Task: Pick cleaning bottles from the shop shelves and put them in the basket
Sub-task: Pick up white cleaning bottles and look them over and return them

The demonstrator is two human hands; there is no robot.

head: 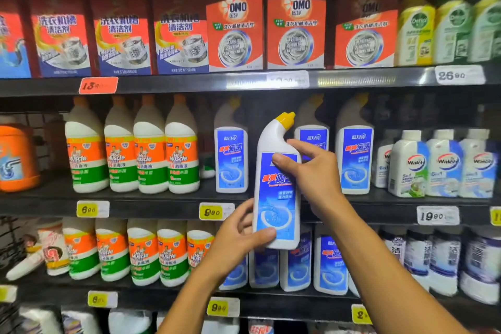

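A: We face the shelves (162, 84) first — dark boards, price tags (459, 75) on the edges. What do we see on them?

B: On the upper shelf, red boxes (234, 32) in a row, with green and yellow bottles (416, 30) at the right end. Below them, orange-and-green bottles (150, 154) on the left, blue-labelled bottles (231, 158) in the middle, pale ones (409, 165) on the right. A further shelf beneath repeats much the same.

A: And the bottle (276, 184) we hold?

B: White, blue label, bent neck with a yellow cap (286, 119). It is upright, off the shelf, in front of the middle row's gap — held between both our hands.

A: How does the right hand (314, 171) lie?

B: It grips the upper body from the right; the thumb presses on the label's top, a finger curls round the neck.

A: The left hand (238, 238)?

B: It holds the base, thumb across the front lower edge, fingers curled behind on the left side.

A: The basket?

B: We cannot see one.
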